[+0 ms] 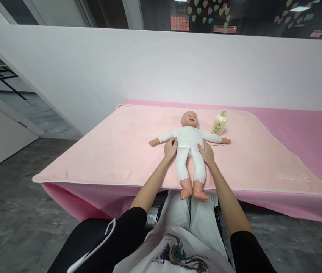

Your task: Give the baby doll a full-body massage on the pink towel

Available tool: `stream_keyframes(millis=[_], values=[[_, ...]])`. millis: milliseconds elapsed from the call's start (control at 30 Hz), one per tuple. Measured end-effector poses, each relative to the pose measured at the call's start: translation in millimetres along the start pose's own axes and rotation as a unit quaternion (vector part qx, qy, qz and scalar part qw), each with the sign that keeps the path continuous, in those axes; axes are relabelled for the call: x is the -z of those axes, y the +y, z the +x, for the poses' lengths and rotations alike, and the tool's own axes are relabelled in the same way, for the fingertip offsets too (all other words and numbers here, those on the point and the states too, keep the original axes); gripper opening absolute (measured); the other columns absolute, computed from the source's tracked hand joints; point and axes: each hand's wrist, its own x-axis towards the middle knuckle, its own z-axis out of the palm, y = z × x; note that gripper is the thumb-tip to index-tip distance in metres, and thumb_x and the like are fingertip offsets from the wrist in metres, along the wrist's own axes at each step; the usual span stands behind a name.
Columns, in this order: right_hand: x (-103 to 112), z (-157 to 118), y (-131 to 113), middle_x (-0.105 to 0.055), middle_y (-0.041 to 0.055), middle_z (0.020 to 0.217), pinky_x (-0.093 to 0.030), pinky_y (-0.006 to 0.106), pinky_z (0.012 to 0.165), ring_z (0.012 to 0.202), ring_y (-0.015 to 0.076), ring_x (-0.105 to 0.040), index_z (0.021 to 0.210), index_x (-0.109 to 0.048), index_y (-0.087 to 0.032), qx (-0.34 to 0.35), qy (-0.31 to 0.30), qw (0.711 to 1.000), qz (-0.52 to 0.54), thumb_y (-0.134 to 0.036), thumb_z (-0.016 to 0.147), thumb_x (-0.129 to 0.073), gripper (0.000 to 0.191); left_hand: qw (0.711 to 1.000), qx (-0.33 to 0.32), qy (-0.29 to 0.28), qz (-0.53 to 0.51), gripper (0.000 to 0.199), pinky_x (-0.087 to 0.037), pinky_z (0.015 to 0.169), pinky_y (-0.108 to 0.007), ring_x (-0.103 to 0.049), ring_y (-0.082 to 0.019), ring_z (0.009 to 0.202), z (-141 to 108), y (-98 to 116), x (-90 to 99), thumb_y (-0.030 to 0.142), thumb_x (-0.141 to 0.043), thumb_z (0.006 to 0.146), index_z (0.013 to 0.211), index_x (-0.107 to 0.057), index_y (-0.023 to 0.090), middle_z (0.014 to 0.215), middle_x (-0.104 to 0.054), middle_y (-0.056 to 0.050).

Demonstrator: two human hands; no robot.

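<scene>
A baby doll (189,136) with a white cloth body lies on its back, arms spread wide and head toward the wall. Its bare feet reach over the table's front edge. My left hand (171,148) is closed at the doll's waist on the left side, fingers curled against the cloth. On the opposite side my right hand (207,152) grips the waist, its thumb on the white cloth; some of its fingers are hidden. A pale yellow pump bottle (219,123) stands slightly tilted beyond the doll's right-side arm.
A light pink mat (115,151) with a pale edge covers much of the table. Beneath it, a darker pink cloth (314,144) hangs over the front edge. A white wall (161,68) rises behind the table. My legs are under the front edge.
</scene>
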Motion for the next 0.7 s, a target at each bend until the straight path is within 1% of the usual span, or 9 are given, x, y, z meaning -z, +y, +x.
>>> stream_keyframes(millis=[100,233,400,567,700], values=[[0.7,-0.5,-0.9,-0.042,0.0111,0.138,-0.027,0.042,0.106,0.127,0.0234,-0.037,0.136,-0.034,-0.014,-0.003,0.002,1.0,0.004,-0.057,0.087,-0.025,0.066,1.0,-0.002,0.0,0.007,0.033,-0.041,0.096,-0.033,-0.057,-0.02,0.106,0.5,0.1,-0.1,0.026,-0.044,0.083,0.11,-0.06,0.014,0.113,-0.062,-0.008],[2.2,-0.4,-0.8,-0.041,0.0115,0.138,-0.027,0.039,0.106,0.127,0.0222,-0.037,0.136,-0.034,-0.013,0.001,0.003,1.0,-0.002,-0.056,0.088,-0.025,0.066,1.0,-0.01,0.0,0.01,0.035,-0.041,0.096,-0.033,-0.057,-0.021,0.105,-1.7,1.8,0.8,0.027,-0.041,0.085,0.112,-0.058,0.013,0.113,-0.062,-0.009],[3.8,0.3,0.2,-0.042,0.0112,0.137,-0.031,0.039,0.103,0.127,0.0229,-0.038,0.137,-0.033,-0.013,-0.006,-0.003,1.0,-0.003,-0.058,0.087,-0.025,0.067,0.999,-0.025,-0.014,0.015,0.034,-0.04,0.097,-0.034,-0.056,-0.021,0.107,-3.0,2.9,2.0,0.026,-0.041,0.085,0.112,-0.058,0.014,0.113,-0.062,-0.008],[4.8,-0.8,-1.2,-0.039,0.0109,0.14,-0.028,0.039,0.106,0.128,0.0245,-0.036,0.137,-0.034,-0.012,-0.018,-0.001,1.0,0.016,-0.056,0.087,-0.029,0.067,1.0,-0.019,-0.012,0.021,0.034,-0.041,0.096,-0.034,-0.056,-0.021,0.106,-2.1,2.1,1.0,0.026,-0.04,0.085,0.113,-0.058,0.015,0.115,-0.061,-0.008],[5.3,-1.1,-1.6,-0.04,0.0109,0.139,-0.03,0.039,0.105,0.128,0.0241,-0.037,0.136,-0.034,-0.012,-0.018,-0.001,1.0,0.021,-0.056,0.086,-0.029,0.067,1.0,-0.02,-0.012,0.018,0.034,-0.041,0.094,-0.034,-0.056,-0.022,0.105,-2.1,2.2,0.7,0.026,-0.041,0.085,0.112,-0.058,0.014,0.114,-0.061,-0.009]])
